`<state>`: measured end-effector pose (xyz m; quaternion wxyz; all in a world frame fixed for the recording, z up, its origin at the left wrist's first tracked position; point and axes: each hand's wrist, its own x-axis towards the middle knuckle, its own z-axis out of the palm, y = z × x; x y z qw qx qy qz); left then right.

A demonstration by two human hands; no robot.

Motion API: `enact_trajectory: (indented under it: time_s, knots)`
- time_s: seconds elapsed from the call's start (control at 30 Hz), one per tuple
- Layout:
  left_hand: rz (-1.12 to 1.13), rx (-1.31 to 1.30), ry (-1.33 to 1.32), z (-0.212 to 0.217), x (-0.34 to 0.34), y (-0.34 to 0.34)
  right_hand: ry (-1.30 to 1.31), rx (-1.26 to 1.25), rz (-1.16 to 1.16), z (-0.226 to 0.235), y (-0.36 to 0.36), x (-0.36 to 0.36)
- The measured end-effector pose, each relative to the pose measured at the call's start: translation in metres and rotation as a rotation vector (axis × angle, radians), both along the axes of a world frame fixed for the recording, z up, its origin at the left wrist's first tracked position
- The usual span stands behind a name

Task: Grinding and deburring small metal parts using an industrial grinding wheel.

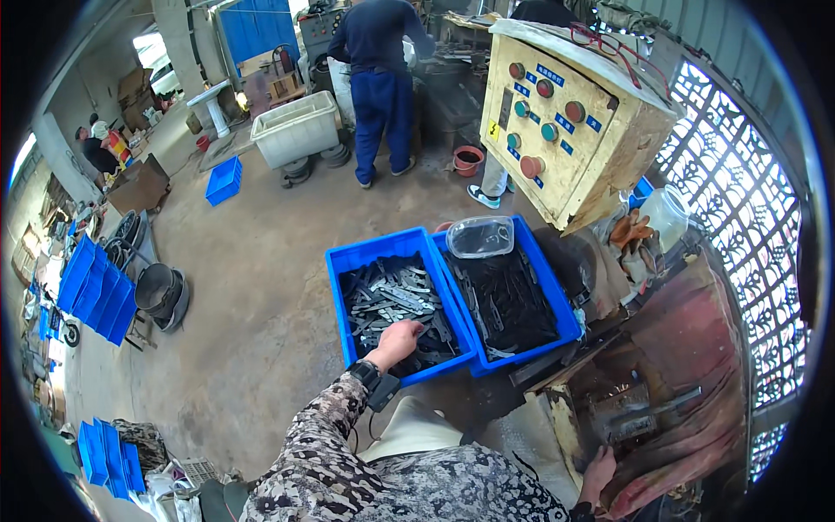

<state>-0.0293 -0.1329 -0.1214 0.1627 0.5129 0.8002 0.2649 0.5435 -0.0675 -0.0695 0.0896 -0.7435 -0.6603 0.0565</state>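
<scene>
My left hand reaches into the left blue bin. Its fingers are curled together at the near part of a heap of flat, slotted metal strips; what they pinch, if anything, is hidden. A dark wrist device sits at that wrist. Far to the right, my right hand is low beside a metal fixture on a work surface draped with reddish cloth. Its fingers look drawn together, but whatever is between them cannot be made out. Darker strips fill the right blue bin.
A clear plastic tub rests on the right bin's far end. Beyond it stands a yellowish control box with buttons. A person in dark blue works at the back. Stacked blue bins and black buckets stand at the left.
</scene>
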Motion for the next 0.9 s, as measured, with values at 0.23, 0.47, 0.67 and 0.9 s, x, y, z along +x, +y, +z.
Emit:
enact_trajectory:
  time_s: [0.23, 0.47, 0.67, 0.9]
  knots:
    - [0.023, -0.003, 0.059, -0.005, -0.006, -0.004, -0.016, 0.005, 0.009, 0.003, 0.000, -0.003]
    - [0.017, -0.046, 0.125, -0.018, -0.013, -0.012, 0.026, -0.020, -0.018, 0.018, 0.008, -0.019]
    - [-0.199, -0.107, 0.424, -0.002, 0.004, -0.004, 0.028, -0.033, -0.013, 0.010, -0.001, -0.009]
    - [-0.092, 0.036, 0.494, -0.003, 0.003, -0.001, 0.038, -0.051, -0.025, 0.004, -0.010, -0.010]
